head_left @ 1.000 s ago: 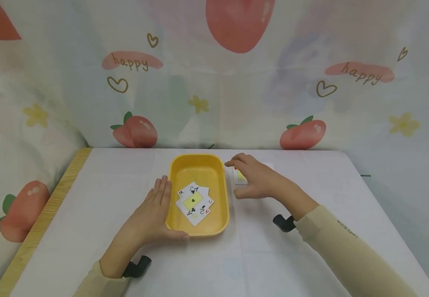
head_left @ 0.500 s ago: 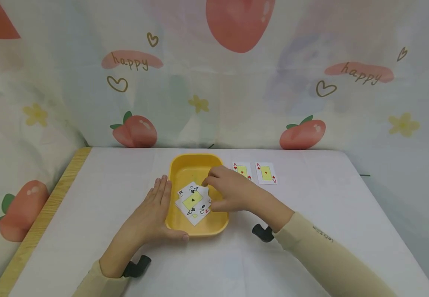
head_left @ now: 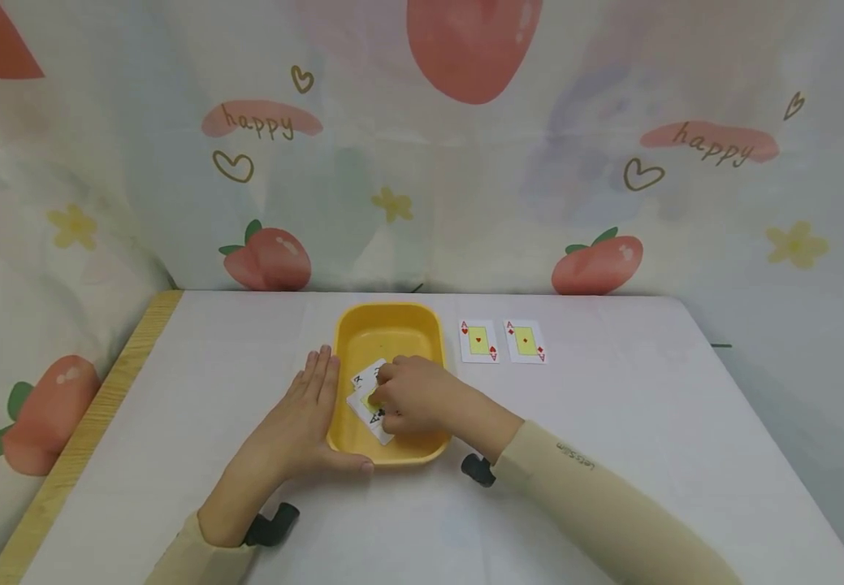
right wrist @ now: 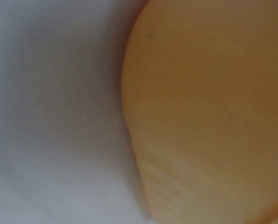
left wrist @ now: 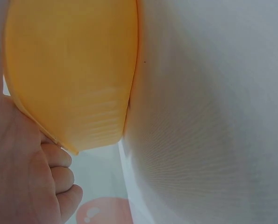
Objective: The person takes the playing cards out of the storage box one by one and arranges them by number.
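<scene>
From my remote seat, left to right:

Item: one pale wooden strip, at the left edge of the white cloth-covered tabletop.

Item: left hand, fingers straight and side by side along the tray's left rim, thumb set apart at the near end. I see it bracing, not gripping.

Item: one yellow, round-cornered, plastic-looking tray, flat on the cloth. If that left hand eased off, a sideways push inside could make it slide.

Item: overlapping white paper playing cards in the tray, a black-marked ace with a yellow centre lying over a second black-marked card.

Item: right hand, fingers curled down onto the ace. It covers the contact and its wrist view gives me only tray wall, so I cannot tell whether it pinches. Flat, overlapping cards could cling or drag together; a nail could bend an edge.

Item: one white ace of hearts, face up beside the tray; a trailing sleeve might nudge it.

Item: one white ace of diamonds, face up, just apart from the hearts.
</scene>
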Tool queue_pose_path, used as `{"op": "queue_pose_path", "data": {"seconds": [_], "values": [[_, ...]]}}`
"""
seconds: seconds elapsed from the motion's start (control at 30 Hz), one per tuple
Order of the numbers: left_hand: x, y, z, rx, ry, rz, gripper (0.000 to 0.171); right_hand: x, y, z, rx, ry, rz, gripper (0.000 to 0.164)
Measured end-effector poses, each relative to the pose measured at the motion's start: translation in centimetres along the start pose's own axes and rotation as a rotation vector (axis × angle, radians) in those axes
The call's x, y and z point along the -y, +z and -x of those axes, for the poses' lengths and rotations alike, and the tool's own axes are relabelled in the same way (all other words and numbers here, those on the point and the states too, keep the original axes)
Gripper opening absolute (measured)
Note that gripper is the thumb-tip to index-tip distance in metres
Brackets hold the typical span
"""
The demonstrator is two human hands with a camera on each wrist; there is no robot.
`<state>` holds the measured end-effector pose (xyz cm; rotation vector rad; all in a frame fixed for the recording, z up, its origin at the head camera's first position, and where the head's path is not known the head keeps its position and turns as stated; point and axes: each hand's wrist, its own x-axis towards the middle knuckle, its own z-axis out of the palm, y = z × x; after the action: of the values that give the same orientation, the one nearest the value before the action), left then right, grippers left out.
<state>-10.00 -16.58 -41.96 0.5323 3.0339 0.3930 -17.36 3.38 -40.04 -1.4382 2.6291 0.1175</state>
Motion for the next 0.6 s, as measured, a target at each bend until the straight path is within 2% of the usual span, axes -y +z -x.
{"op": "queue_pose_path", "data": {"seconds": [0.13,0.23,0.33,0.47,0.53,0.6], "values": [[0.1,0.1,0.1,-0.012,0.012,-0.005,0.138,-0.1,0.4,-0.3,-0.009,0.009,-0.038,0.032],[0.1,0.1,0.1,-0.019,0.019,-0.017,0.138,-0.3,0.5,-0.4,-0.04,0.053,-0.055,0.033],[0.1,0.1,0.0,-0.021,0.02,-0.018,0.138,-0.4,0.5,-0.6,-0.043,0.123,-0.052,0.054],[0.0,0.0,0.0,-0.014,0.014,-0.017,0.138,-0.5,0.5,-1.0,0.019,0.207,-0.056,0.088],[0.0,0.0,0.0,-0.009,0.013,-0.02,0.138,-0.6,0.6,-1.2,0.051,0.23,-0.055,0.095],[-0.1,0.0,0.0,-0.006,0.012,-0.019,0.138,-0.6,0.7,-1.4,0.066,0.248,-0.065,0.095]]}}
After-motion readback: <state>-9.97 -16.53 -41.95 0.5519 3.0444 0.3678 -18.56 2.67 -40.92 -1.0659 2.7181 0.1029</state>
